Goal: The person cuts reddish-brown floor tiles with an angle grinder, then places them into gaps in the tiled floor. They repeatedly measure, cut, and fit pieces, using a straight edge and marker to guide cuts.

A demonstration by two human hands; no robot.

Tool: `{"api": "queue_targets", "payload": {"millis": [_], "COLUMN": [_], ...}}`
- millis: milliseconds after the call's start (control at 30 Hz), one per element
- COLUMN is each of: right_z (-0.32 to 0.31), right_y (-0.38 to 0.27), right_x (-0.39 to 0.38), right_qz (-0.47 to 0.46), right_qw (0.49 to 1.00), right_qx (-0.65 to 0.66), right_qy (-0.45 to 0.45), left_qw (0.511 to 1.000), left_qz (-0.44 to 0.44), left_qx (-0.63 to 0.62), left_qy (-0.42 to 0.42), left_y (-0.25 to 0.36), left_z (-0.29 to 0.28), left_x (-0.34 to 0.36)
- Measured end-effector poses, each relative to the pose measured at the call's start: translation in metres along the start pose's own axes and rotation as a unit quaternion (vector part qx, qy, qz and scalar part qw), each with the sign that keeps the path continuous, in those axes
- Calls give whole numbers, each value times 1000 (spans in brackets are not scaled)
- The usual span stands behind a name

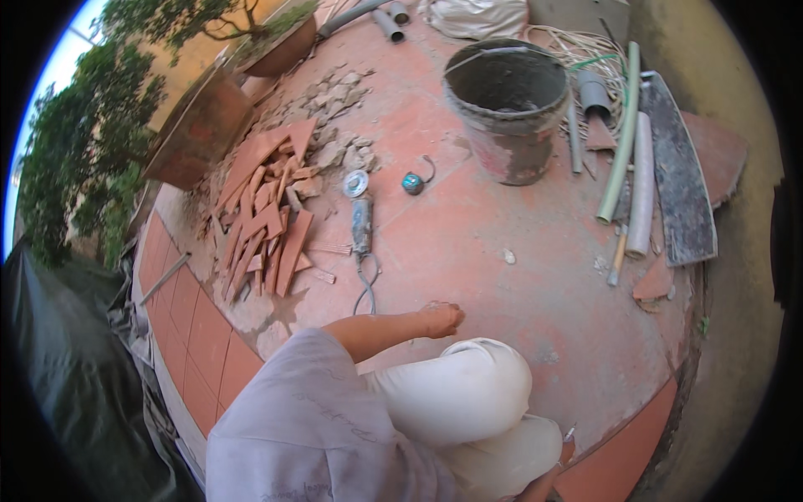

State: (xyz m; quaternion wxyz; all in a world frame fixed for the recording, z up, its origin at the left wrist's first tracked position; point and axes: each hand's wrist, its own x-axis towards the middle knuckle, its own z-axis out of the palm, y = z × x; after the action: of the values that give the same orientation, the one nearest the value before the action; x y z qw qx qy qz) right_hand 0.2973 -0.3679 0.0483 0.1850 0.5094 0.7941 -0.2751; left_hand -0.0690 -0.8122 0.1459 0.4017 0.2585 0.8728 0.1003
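White slender stick, too small to identify, is gripped at its lower end by the right hand, beside the right knee. Its long axis is tilted: the free tip points up and slightly right, away from the person — above the near right part of the dusty red floor, next to the terracotta tiles at that corner.

The left hand extends just beyond the left knee of the off-white trousers, fingers curled in; whether it holds anything, I cannot tell.

Nearby, a blue-grey angle grinder lies lengthwise from near to far — its disc at the far end, its grey cord trailing back toward the left forearm. Right of the disc sits a small round teal object with a dark curved strip. A heap of broken terracotta tile lies toward the floor's left edge; a cement-smeared bucket stands upright toward the far right.
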Motion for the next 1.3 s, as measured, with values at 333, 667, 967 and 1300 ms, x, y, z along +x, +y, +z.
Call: {"api": "queue_targets", "payload": {"millis": [333, 667, 967, 1300], "right_z": [43, 43, 45, 17], "right_y": [-77, -130, -122, -87], "right_x": [99, 53, 48, 97], "right_qz": [-92, -122, -167, -270], "right_qw": [992, 954, 918, 716], "right_qx": [-58, -273, -353, -627], "right_qy": [-65, -30, -68, -143], "left_qw": [979, 957, 926, 836], "left_qz": [-137, -224, -285, -264], "left_qx": [-93, -181, -154, -303], "left_qy": [-117, 26, 195, 373], "left_y": [-108, -151, -188, -318], "left_z": [122, 91, 28, -71], "left_x": [-120, -223, -282, -213]}}
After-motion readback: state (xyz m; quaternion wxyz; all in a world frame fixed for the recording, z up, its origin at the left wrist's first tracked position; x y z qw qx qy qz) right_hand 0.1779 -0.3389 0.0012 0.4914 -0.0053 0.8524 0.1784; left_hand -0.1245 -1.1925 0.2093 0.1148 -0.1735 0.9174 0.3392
